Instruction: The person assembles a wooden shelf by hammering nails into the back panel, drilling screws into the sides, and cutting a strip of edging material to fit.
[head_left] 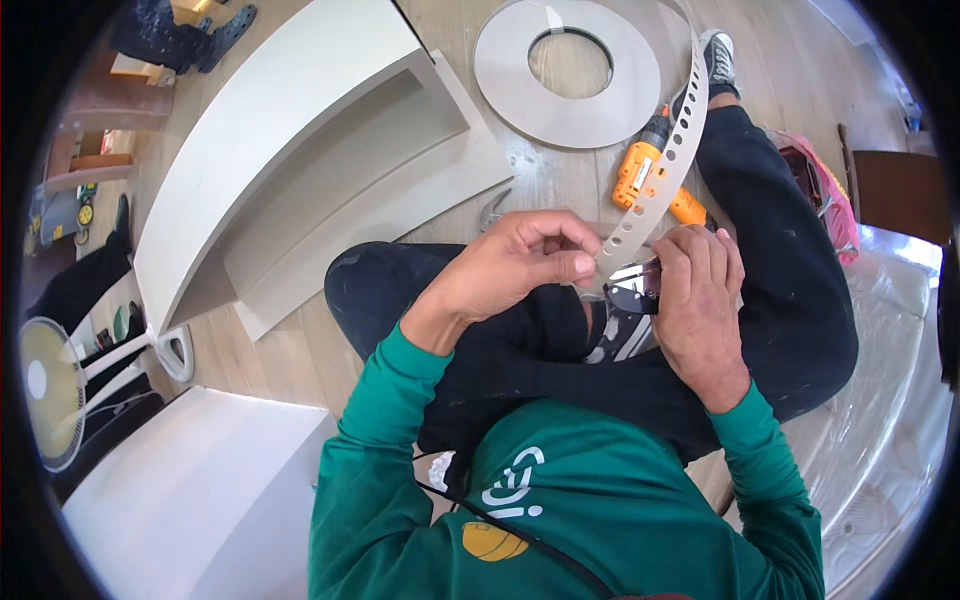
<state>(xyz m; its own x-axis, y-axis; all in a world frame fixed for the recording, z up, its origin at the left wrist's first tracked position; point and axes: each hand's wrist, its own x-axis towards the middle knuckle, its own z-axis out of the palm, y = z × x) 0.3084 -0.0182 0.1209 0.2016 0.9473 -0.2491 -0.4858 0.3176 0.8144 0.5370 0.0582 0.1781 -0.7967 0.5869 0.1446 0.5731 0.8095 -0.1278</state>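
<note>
A pale edging strip (pixel 684 139) with a row of round holes curves down toward my lap from the far side. The thumb and fingers of my left hand (pixel 515 258) are pinched at its lower end. My right hand (pixel 697 305) is wrapped round a small shiny black-and-silver tool, which looks like a hole punch (pixel 634 287), right beside that end. My palm and fingers hide part of the tool. Beyond the strip, an orange cordless drill (pixel 636 174) lies on the floor. A wide roll of the pale edging (pixel 505 70) lies flat farther off.
A curved white cabinet piece (pixel 290 110) stands at the left, with a small metal tool (pixel 492 208) near it. My crossed legs surround the work. A fan (pixel 50 393) and a white panel (pixel 200 480) are lower left; plastic-wrapped material (pixel 870 400) lies right. Another person's feet (pixel 225 38) show far left.
</note>
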